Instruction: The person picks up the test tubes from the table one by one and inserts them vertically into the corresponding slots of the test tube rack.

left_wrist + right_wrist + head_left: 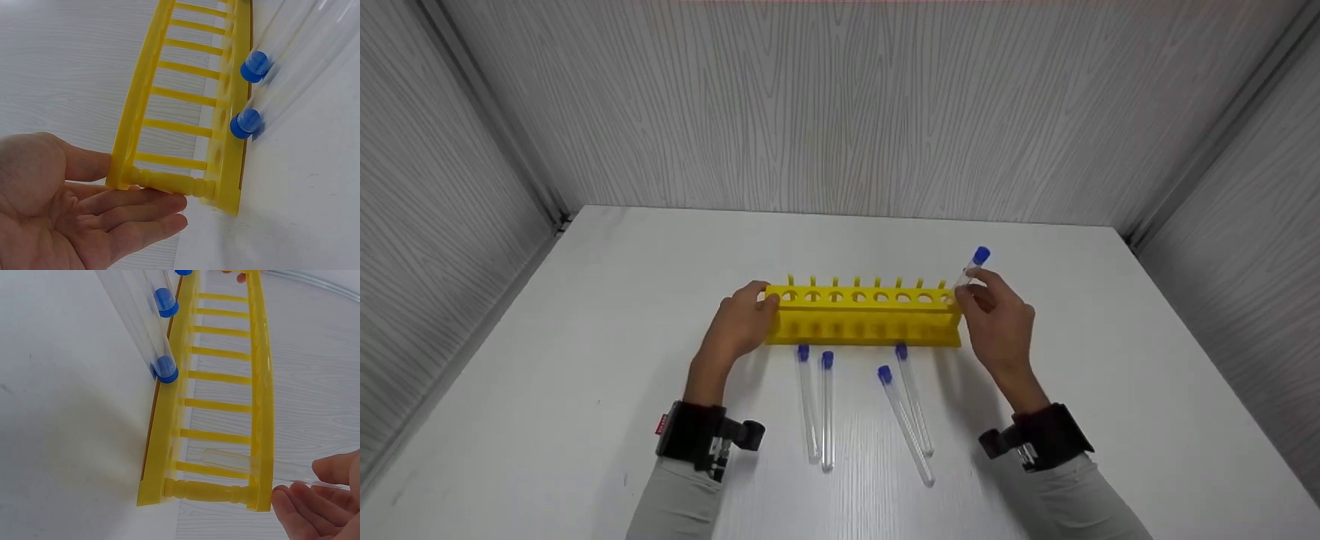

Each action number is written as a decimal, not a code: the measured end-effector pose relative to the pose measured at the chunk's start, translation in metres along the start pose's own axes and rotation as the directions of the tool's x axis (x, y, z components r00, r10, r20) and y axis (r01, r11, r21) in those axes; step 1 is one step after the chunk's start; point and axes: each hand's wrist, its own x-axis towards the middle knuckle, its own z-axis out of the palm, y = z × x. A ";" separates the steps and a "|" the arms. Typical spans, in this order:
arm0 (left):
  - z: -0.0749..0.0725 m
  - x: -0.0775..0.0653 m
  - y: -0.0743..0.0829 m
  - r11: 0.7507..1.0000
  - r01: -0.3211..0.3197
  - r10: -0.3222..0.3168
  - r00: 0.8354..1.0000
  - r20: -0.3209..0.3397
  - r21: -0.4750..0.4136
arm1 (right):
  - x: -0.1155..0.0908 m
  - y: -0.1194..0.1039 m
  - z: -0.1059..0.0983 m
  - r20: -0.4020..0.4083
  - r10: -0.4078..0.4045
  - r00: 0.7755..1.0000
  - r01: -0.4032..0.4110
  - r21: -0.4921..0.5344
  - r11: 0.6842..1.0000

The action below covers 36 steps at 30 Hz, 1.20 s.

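Observation:
A yellow test tube rack (864, 330) stands on the white table, with a row of round holes along its top. My left hand (744, 321) grips its left end, thumb on the top bar and fingers against the end post in the left wrist view. At the opposite end my right hand (1003, 324) pinches a clear test tube (228, 461) with a blue cap (981, 256). The tube leans to the right. Its rounded bottom has passed through the rightmost hole and is above the rack's base in the right wrist view.
In front of the rack lie two capped test tubes (828, 412) on the left and two more test tubes (907, 427) on the right, blue caps toward the rack. Grey wood-grain panels (840, 112) enclose the table (660, 255) at the back and sides.

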 end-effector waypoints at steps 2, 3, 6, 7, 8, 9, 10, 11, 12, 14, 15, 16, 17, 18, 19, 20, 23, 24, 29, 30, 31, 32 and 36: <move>0.001 0.000 0.000 1.000 0.005 -0.005 1.000 -0.001 -0.006 | 0.000 0.001 0.000 0.008 0.002 1.000 -0.002 -0.008 1.000; 0.001 0.001 -0.001 1.000 0.005 -0.005 1.000 -0.003 -0.007 | 0.000 0.002 0.000 0.013 0.002 1.000 -0.002 -0.012 1.000; 0.003 0.001 -0.001 1.000 0.007 -0.007 1.000 -0.007 -0.002 | 0.000 0.003 0.001 0.023 0.000 1.000 0.000 -0.032 0.999; 0.003 0.001 -0.001 1.000 0.009 -0.009 1.000 -0.006 -0.001 | 0.000 0.004 0.001 0.028 0.001 1.000 0.000 -0.036 0.999; 0.003 0.001 -0.001 1.000 0.012 -0.012 1.000 -0.005 0.001 | 0.000 0.005 0.001 0.034 0.002 0.999 0.000 -0.041 0.999; 0.003 0.002 -0.001 1.000 0.011 -0.011 1.000 -0.004 0.003 | -0.001 0.005 0.001 0.041 0.004 0.999 -0.002 -0.047 0.999; 0.004 0.002 -0.001 1.000 0.010 -0.010 1.000 -0.004 0.003 | -0.001 0.006 0.002 0.048 0.005 0.999 -0.003 -0.051 0.999; 0.004 0.001 -0.001 1.000 0.012 -0.012 1.000 -0.005 0.002 | -0.001 0.007 0.002 0.056 0.008 0.998 -0.005 -0.053 0.999; 0.004 0.002 -0.001 1.000 0.015 -0.015 1.000 -0.006 0.002 | -0.001 0.007 0.003 0.065 0.008 0.998 -0.005 -0.053 0.999; 0.003 0.002 -0.001 1.000 0.018 -0.018 1.000 -0.007 0.001 | -0.002 0.008 0.003 0.075 0.009 0.997 -0.005 -0.053 0.999; 0.003 0.002 -0.001 1.000 0.019 -0.019 1.000 -0.008 0.001 | -0.002 0.008 0.004 0.076 0.006 0.997 -0.002 -0.052 0.999; 0.003 0.002 0.000 1.000 0.023 -0.023 1.000 -0.008 -0.001 | -0.002 0.008 0.004 0.076 0.004 0.997 0.000 -0.051 0.999; 0.003 0.002 0.000 1.000 0.025 -0.025 1.000 -0.008 -0.001 | -0.002 0.008 0.004 0.075 0.000 0.997 0.004 -0.050 0.999; 0.003 0.001 0.000 1.000 0.027 -0.027 1.000 -0.007 -0.002 | -0.001 0.008 0.004 0.073 -0.004 0.997 0.007 -0.049 0.999; 0.003 0.001 0.000 1.000 0.026 -0.026 1.000 -0.006 0.000 | -0.001 0.008 0.004 0.073 -0.004 0.997 0.008 -0.051 0.999; 0.003 0.001 0.000 1.000 0.025 -0.025 1.000 -0.005 0.003 | -0.001 0.008 0.004 0.075 -0.006 0.997 0.009 -0.052 0.999; 0.003 0.001 0.000 1.000 0.022 -0.022 1.000 -0.006 0.005 | -0.001 0.007 0.004 0.086 -0.003 0.996 0.008 -0.061 0.998; 0.003 0.001 0.000 1.000 0.016 -0.016 1.000 -0.007 0.006 | -0.001 0.007 0.004 0.090 0.001 0.996 0.005 -0.062 0.998; 0.004 0.002 -0.001 1.000 0.005 -0.005 1.000 -0.012 0.012 | -0.001 0.006 0.003 0.107 0.019 0.994 -0.012 -0.065 0.998; 0.004 0.002 -0.001 1.000 0.003 -0.003 1.000 -0.013 0.012 | -0.001 0.006 0.004 0.110 0.023 0.994 -0.016 -0.068 0.998; 0.004 0.002 -0.001 1.000 0.005 -0.005 1.000 -0.013 0.012 | -0.001 0.006 0.004 0.113 0.025 0.993 -0.017 -0.072 0.997; 0.004 0.002 -0.001 1.000 0.004 -0.003 1.000 -0.013 0.014 | -0.001 0.006 0.004 0.115 0.027 0.993 -0.018 -0.074 0.997; 0.003 0.002 -0.002 1.000 -0.002 0.002 1.000 -0.013 0.012 | 0.000 0.008 0.004 0.124 0.026 0.992 -0.015 -0.088 0.996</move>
